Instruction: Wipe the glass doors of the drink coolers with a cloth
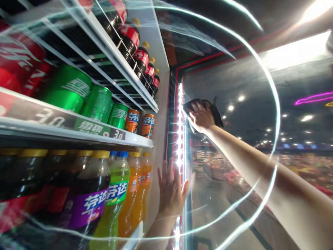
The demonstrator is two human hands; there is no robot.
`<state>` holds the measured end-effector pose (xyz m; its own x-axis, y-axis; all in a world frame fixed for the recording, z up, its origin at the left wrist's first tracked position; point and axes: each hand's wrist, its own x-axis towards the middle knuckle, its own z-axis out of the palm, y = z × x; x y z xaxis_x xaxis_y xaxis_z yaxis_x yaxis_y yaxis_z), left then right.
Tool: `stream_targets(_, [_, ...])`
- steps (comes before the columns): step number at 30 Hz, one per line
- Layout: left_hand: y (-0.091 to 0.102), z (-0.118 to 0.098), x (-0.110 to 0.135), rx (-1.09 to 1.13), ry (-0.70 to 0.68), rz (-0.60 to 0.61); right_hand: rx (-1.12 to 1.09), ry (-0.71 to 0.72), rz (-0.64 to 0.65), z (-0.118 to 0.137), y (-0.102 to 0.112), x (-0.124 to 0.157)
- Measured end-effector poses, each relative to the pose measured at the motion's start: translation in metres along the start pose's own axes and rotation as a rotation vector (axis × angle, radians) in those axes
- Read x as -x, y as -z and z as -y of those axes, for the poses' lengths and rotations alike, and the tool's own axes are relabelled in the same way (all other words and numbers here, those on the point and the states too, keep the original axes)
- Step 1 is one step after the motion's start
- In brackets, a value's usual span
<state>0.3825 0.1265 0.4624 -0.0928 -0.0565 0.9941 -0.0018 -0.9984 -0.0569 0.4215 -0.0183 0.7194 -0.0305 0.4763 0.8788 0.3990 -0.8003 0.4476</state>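
Note:
My right hand point(201, 117), at the end of a raised arm, holds a dark cloth point(216, 111) flat against the glass door point(203, 194) of a drinks fridge. Part of the cloth is hidden under the palm and fingers. Lower down, my left hand point(171, 196) is open, fingers spread and pointing up, by the door's hinge-side edge. It holds nothing; whether it touches the frame I cannot tell. A bright light strip point(179, 135) runs upright along the door frame between the two hands.
Left of the hands, a wire shelf point(125, 59) bears cola bottles point(142, 59). Below stand green cans point(69, 88) and orange cans point(148, 125) behind a price rail point(91, 126). Soda bottles point(91, 198) fill the lower shelf. Through the glass, blurred store displays point(239, 180) show.

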Motion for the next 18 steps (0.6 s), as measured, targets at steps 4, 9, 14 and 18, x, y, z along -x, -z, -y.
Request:
stream_targets(4, [0.007,0.004,-0.004,0.013,-0.014,-0.006,-0.002,-0.183,-0.018,0.025,-0.010,-0.008])
stream_targets(9, [0.009,-0.002,-0.015,0.067,-0.031,-0.010,0.000,0.087,0.069,0.041,-0.019,0.046])
stream_targets(14, [0.009,-0.022,-0.030,0.092,-0.097,0.019,0.132,-0.153,-0.078,-0.079,0.045,0.055])
stream_targets(18, [0.010,-0.031,-0.039,0.131,-0.099,0.003,0.202,-0.576,-0.327,-0.138,0.075,0.060])
